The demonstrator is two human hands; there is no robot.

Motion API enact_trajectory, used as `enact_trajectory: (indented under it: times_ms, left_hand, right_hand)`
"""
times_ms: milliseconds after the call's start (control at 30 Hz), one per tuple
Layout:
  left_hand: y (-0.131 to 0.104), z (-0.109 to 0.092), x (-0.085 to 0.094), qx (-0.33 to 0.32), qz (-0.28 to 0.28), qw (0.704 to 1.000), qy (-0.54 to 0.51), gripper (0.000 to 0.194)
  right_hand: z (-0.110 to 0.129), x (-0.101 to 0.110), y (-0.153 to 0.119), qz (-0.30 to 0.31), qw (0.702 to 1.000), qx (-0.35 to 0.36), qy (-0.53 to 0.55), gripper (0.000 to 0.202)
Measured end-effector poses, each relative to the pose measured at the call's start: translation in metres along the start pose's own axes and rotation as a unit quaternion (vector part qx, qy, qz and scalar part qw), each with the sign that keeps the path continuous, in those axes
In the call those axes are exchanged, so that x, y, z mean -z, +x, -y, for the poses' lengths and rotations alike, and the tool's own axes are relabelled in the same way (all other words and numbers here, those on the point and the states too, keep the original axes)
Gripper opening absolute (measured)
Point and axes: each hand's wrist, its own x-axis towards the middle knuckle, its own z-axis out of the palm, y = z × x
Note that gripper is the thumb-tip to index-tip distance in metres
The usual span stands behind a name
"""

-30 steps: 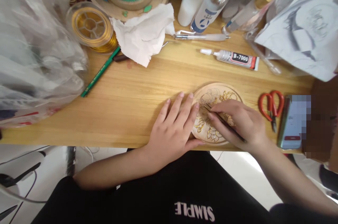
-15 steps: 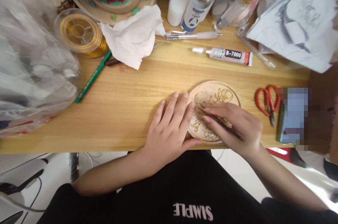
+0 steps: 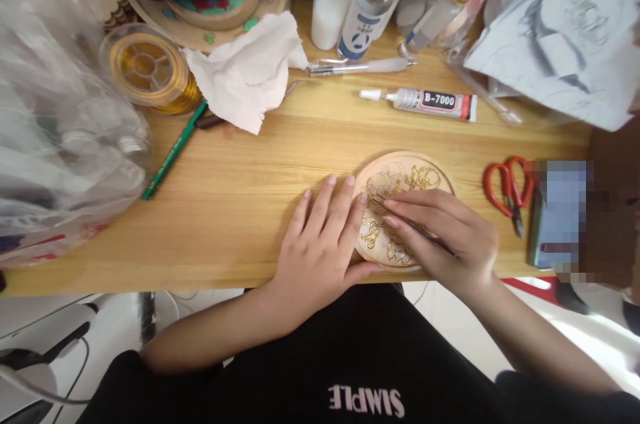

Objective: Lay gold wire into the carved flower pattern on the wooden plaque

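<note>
Tweezers point(image 3: 415, 229) in right hand point(image 3: 445, 234) point up-left over disc point(image 3: 400, 177).

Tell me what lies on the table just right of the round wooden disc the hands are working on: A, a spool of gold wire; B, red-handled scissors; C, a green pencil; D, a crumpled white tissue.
B: the red-handled scissors lie right of the wooden disc, while the right hand holds a thin dark tool on it and the left hand steadies its left edge.
</note>
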Motion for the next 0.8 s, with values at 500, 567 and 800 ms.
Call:
enact_trajectory:
  times_ms: [500, 567, 800]
  left_hand:
    - [0.0006, 0.0005, 0.0026, -0.002, 0.017, 1.000, 0.004, 0.078]
    - [0.0004, 0.0006, 0.0033, 0.000, 0.020, 1.000, 0.005, 0.078]
    - [-0.0005, 0.0005, 0.0033, 0.004, 0.024, 1.000, 0.001, 0.077]
  right_hand:
    - [0.0042, 0.0033, 0.0006, -0.040, 0.998, -0.039, 0.027, 0.031]
    - [0.0039, 0.0036, 0.0014, -0.043, 0.998, -0.045, 0.025, 0.028]
    - [0.0034, 0.0044, 0.0032, -0.019, 0.998, -0.058, 0.025, 0.022]
